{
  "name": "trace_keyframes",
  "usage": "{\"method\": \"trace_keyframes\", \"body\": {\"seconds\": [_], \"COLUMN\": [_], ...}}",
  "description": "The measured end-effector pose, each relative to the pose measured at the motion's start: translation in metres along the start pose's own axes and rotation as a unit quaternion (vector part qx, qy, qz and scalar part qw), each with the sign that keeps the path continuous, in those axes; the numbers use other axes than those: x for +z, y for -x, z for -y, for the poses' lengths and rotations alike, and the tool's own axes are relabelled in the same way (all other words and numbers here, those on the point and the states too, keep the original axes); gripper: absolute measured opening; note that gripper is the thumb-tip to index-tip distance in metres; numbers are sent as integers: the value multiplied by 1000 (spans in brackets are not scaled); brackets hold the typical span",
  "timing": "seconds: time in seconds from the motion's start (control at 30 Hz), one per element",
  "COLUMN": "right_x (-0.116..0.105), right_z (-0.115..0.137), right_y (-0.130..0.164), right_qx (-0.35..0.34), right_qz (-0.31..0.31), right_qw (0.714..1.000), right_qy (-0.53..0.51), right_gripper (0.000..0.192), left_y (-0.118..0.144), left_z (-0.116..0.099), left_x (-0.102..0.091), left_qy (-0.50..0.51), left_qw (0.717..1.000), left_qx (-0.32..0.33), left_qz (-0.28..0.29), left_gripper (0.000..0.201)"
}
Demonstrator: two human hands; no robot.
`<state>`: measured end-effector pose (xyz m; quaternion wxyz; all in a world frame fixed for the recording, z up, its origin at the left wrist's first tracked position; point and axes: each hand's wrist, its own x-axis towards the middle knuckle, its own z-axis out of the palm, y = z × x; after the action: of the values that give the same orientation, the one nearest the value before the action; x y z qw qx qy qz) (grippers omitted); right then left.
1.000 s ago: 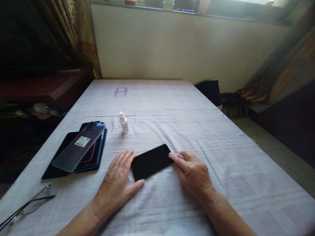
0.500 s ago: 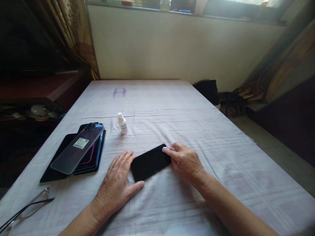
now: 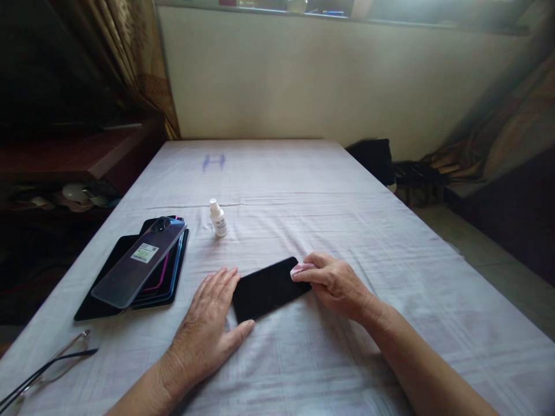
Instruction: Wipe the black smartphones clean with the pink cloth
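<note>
A black phone point(image 3: 264, 289) lies screen up on the pale sheet in front of me. My left hand point(image 3: 208, 329) rests flat on the sheet, fingers and thumb bracing the phone's left end. My right hand point(image 3: 333, 283) pinches a small pink cloth point(image 3: 300, 269) and presses it on the phone's right end.
A stack of phones point(image 3: 143, 260) lies to the left, with a small white bottle point(image 3: 218, 218) standing behind it. Eyeglasses point(image 3: 47, 370) lie at the near left edge. A dark shelf point(image 3: 73, 150) is on the left; the wall point(image 3: 303, 75) runs behind the bed.
My right hand slid with the pink cloth along the phone's right end, first further up, then back a little. My left hand stayed put.
</note>
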<state>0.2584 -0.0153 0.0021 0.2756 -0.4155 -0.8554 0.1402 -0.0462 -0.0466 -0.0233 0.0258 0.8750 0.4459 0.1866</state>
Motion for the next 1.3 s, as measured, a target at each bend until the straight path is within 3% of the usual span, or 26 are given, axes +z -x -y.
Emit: {"method": "trace_keyframes", "body": {"seconds": [0.2, 0.47, 0.67, 0.93, 1.17, 1.3], "right_x": [13, 5, 16, 3, 16, 12], "right_z": [-6, -9, -9, -5, -4, -3], "right_y": [-5, 5, 0, 4, 1, 1], "right_qx": [33, 2, 18, -17, 24, 17], "right_qz": [-51, -9, -65, -12, -62, -48], "right_qw": [993, 999, 996, 998, 995, 998], "right_qy": [105, -41, 60, -64, 79, 35], "right_gripper": [34, 34, 35, 35, 36, 35], "left_y": [-2, -6, -7, -8, -8, -7], "left_z": [-3, -8, -6, -7, -6, -5], "left_x": [-3, -9, -8, -10, -11, -10], "left_qy": [-18, 20, 23, 23, 23, 18], "left_qw": [1000, 998, 997, 997, 997, 997], "left_qx": [13, 61, 77, 75, 77, 76], "left_qz": [9, 16, -2, 1, 2, 6], "left_gripper": [63, 48, 47, 46, 45, 44]}}
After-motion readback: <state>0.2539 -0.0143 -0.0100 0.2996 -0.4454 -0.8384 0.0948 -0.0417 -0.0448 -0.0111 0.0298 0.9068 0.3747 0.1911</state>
